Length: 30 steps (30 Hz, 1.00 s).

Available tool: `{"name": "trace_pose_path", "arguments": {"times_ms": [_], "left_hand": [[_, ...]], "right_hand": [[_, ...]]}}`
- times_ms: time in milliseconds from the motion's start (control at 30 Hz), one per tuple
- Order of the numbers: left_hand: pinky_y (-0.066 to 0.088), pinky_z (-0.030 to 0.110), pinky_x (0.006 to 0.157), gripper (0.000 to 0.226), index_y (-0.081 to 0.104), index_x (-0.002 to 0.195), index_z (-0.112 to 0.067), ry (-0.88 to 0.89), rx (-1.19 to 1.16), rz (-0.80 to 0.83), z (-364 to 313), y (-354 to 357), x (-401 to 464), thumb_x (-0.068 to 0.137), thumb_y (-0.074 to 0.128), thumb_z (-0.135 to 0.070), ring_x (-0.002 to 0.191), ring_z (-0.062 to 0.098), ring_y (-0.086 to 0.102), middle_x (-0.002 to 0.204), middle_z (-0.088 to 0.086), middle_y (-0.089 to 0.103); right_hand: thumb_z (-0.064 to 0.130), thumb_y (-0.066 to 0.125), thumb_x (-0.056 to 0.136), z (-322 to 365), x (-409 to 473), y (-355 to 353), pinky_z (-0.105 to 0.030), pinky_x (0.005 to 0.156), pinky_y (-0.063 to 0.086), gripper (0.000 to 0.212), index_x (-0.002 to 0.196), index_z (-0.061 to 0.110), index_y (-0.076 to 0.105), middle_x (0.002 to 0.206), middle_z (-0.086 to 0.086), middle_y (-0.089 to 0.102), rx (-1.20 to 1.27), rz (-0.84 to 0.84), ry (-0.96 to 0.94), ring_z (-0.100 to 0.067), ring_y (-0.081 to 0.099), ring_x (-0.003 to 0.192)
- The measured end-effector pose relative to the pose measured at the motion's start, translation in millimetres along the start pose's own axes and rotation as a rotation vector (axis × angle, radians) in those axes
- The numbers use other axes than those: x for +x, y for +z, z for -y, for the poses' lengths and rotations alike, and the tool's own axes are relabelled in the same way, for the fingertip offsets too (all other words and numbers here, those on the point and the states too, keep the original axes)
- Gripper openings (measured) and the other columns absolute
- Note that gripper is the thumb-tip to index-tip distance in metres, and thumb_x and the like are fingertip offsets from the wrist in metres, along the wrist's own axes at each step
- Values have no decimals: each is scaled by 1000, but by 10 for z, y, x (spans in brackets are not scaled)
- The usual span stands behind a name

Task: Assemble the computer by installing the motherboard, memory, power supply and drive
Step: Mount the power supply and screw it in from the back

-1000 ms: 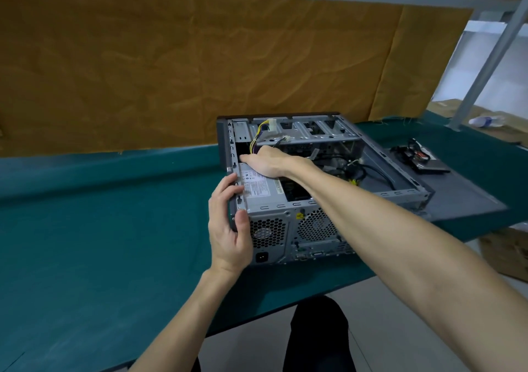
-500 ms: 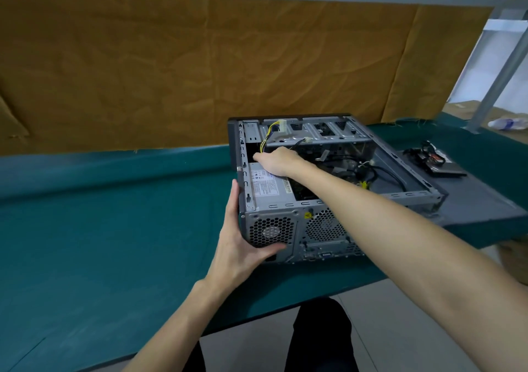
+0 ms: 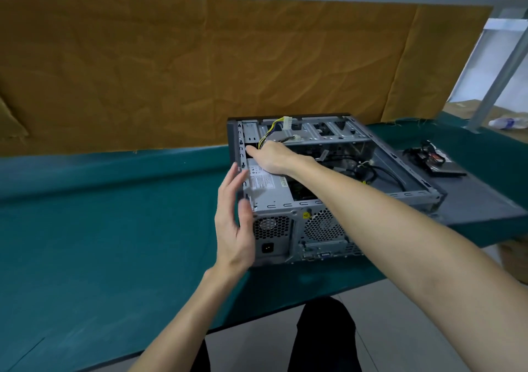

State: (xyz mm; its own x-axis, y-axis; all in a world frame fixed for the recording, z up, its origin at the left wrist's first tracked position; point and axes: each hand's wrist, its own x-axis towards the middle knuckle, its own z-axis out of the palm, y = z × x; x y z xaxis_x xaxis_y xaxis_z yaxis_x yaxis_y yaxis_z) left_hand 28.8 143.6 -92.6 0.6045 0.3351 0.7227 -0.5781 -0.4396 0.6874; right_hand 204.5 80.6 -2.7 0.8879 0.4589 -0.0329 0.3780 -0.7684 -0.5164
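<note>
An open grey computer case (image 3: 405, 191) lies on its side on the green table, its rear panel facing me. A silver power supply (image 3: 270, 188) with a white label sits in the case's near left corner. My right hand (image 3: 274, 157) reaches into the case and rests on the far end of the power supply; its fingertips are hidden behind it. Yellow and black cables with white connectors (image 3: 287, 125) rise just beyond that hand. My left hand (image 3: 233, 220) stands flat with straight fingers against the case's left rear corner. A drive with cables (image 3: 434, 161) lies to the right.
The detached grey side panel (image 3: 483, 203) lies under the case's right side and carries the drive. A green cloth covers the table (image 3: 100, 228). Brown paper lines the wall behind. A metal post (image 3: 497, 80) and a plastic bottle (image 3: 508, 122) stand at the far right.
My left hand has let go of the case's rear corner and now stands flat with straight fingers beside it. My right hand stays on the power supply.
</note>
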Motion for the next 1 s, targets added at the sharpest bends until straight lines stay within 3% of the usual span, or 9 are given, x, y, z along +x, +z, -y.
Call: {"name": "trace_pose_path", "arguments": {"times_ms": [133, 333, 600, 900, 967, 1000], "left_hand": [[38, 42, 116, 50, 69, 119, -1, 30, -7, -53, 54, 86, 114, 107, 26, -24, 145, 28, 42, 140, 11, 61], [41, 51, 113, 49, 71, 110, 1, 53, -29, -84, 135, 96, 103, 107, 27, -20, 141, 30, 47, 131, 11, 65], [44, 56, 108, 47, 71, 101, 3, 75, -27, -120, 126, 116, 82, 104, 29, -16, 136, 32, 52, 121, 14, 68], [46, 58, 105, 49, 71, 98, 6, 65, -9, -157, 134, 146, 84, 103, 27, -16, 134, 34, 54, 116, 16, 69], [45, 56, 106, 48, 70, 99, 5, 76, -4, -150, 149, 135, 89, 104, 28, -17, 134, 33, 53, 118, 16, 68], [44, 55, 107, 47, 70, 99, 4, 80, -2, -140, 147, 128, 97, 104, 28, -17, 135, 33, 53, 120, 16, 68]], "right_hand": [[48, 34, 102, -54, -11, -7, -34, 58, 32, 51, 62, 17, 39, 63, -3, 51, -27, 52, -31, -21, 43, 52], [53, 28, 103, -84, -44, 15, -34, 59, 33, 58, 55, 21, 30, 48, 5, 36, 0, 72, -58, -19, 32, 46], [54, 35, 100, -134, -56, 81, -34, 56, 36, 59, 55, 17, 37, 53, -1, 47, -58, -23, -66, -23, 42, 49], [56, 37, 97, -110, -75, 69, -34, 57, 37, 56, 57, 18, 41, 51, 3, 47, -43, 7, -16, -22, 47, 50], [65, 43, 91, -155, -58, 2, -36, 65, 43, 57, 58, 19, 51, 53, 8, 55, 10, 69, -14, -20, 54, 57], [70, 45, 88, -206, -50, -44, -39, 79, 48, 57, 74, 19, 67, 74, 8, 70, 74, 115, -7, -20, 64, 75]]}}
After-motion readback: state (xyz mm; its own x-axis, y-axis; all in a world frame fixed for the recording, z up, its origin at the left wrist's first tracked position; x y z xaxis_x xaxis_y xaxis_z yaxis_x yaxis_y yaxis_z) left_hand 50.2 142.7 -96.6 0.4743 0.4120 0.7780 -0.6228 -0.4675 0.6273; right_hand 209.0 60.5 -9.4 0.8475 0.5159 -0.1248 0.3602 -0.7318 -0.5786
